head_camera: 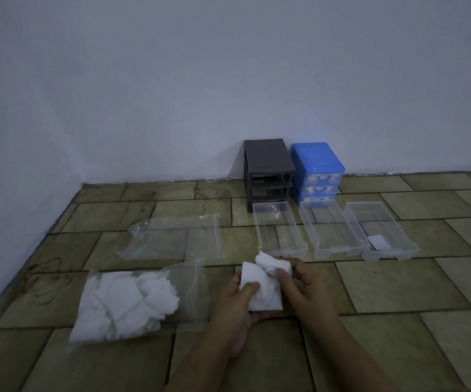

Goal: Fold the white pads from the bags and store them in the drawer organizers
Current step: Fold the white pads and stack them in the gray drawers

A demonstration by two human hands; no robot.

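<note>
While both hands work above the tiled floor (384, 284), a single white pad (259, 287) is held between them, partly folded. The left hand (237, 304) supports the pad from below on its palm, with the thumb pressed onto the pad's lower left face. The right hand (299, 284) pinches the pad's upper right corner between thumb and curled fingers, and that corner is bunched and turned over toward the middle. Neither hand is released; both are grasping the same pad.

To the left of the hands, a clear bag (143, 298) lies flat on the floor and contains a loose heap of further white pads. Just beyond it lies a second clear bag (175, 239), flat, with no contents discernible.

Ahead of the hands, three clear drawers (279, 230) rest side by side on the floor, removed from their frames. The rightmost of them holds a small white rectangle (377, 241); whether this is a pad or a label cannot be told.

Against the wall (228, 80) stand a dark grey organizer frame (268, 171), its slots vacant, and touching its right side a blue organizer (317, 171) with drawers fitted.
</note>
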